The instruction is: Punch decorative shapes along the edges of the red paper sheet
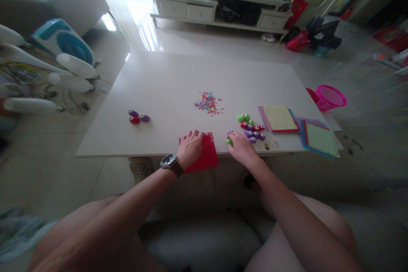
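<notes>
A red sheet of paper (207,157) lies at the table's front edge, its near part jutting past the edge. Small punched holes run along its borders. My left hand (190,146), with a watch on the wrist, rests on top of the sheet, fingers laid on it. To the right, my right hand (242,148) has its fingers closed around a small green craft punch (229,141). A purple punch (230,132) shows at those fingertips, partly covered. Beside this hand sits a cluster of green, red and purple craft punches (251,128).
Loose confetti (208,103) is heaped mid-table. Two purple punches and a red punch (134,120) stand at the left. Stacks of coloured paper (279,118) and hole-edged sheets (320,138) lie right, the latter near the table's corner. A pink basket (331,97) is beyond the right edge.
</notes>
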A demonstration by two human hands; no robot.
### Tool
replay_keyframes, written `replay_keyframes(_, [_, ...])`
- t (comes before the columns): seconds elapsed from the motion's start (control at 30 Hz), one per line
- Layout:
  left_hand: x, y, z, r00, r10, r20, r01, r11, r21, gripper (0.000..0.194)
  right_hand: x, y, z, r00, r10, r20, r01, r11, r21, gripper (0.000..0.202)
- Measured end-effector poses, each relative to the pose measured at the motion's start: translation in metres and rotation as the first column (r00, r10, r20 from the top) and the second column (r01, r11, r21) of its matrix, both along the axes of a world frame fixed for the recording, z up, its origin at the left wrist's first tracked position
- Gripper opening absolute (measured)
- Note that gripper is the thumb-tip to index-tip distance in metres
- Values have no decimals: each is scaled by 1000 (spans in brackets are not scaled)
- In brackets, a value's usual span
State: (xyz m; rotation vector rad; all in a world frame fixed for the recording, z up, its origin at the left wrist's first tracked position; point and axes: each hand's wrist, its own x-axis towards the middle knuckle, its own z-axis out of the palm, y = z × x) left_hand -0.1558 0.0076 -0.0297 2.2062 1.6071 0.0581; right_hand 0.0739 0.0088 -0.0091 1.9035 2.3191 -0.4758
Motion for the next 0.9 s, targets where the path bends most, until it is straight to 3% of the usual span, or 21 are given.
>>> replay_keyframes(0.2, [-1,3,-2,1000,13,19,-13,1000,-19,41,-3,0,-15,996,-18,-88,19,1000,15,24])
replay_keyframes(0.43, [2,6,-3,995,-22,99,22,1000,4,38,-2,2,-27,970,-14,-244,30,998,62,30])
replay_keyframes(0.57, [0,8,-10,982,-59,177,62,998,-8,29,-2,4,-30,955,-20,-297,40,997,62,29])
replay_keyframes(0.9, [1,8,-13,964,-108,243,105,994,25,35,-9,4,-29,929,13,-369,15,997,74,30])
